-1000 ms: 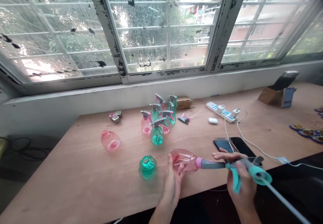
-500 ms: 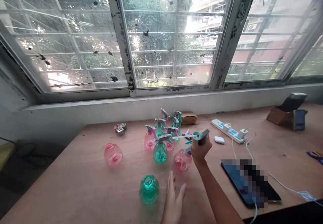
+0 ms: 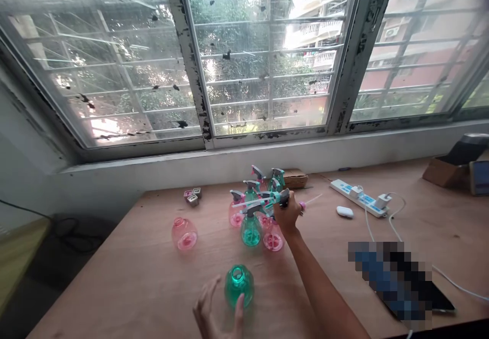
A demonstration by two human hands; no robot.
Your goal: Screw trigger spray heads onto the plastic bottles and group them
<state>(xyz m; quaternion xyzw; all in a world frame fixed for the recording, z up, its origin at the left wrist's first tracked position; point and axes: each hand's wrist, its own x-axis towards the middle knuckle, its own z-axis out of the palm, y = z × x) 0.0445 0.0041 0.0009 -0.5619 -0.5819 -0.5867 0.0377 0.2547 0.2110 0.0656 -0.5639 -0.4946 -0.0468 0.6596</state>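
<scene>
My right hand (image 3: 289, 213) grips a spray head (image 3: 275, 196) with a grey and teal top; its thin white tube points left. An open-necked green bottle (image 3: 237, 289) stands near the table's front. Around its left and front sides my left hand (image 3: 214, 311) is open, thumb and fingers apart; whether they touch the bottle I cannot tell. Beyond, a green spray bottle (image 3: 251, 231) and a pink one (image 3: 273, 241) stand among several others with heads on, partly hidden by my right hand. Another spray head with a pink collar (image 3: 303, 206) shows behind that hand.
An open pink bottle (image 3: 184, 234) stands at left on the wooden table (image 3: 133, 278). Small blocks (image 3: 193, 196) lie behind it. On the right are a power strip (image 3: 359, 198) with chargers, a white case (image 3: 345, 212), a blurred-out tablet (image 3: 441, 298) and a cardboard box (image 3: 439, 172).
My right hand has moved left with the spray head, over the bottle group. My left hand has gone from the green bottle's right side to its left, fingers spread. The view has shifted slightly.
</scene>
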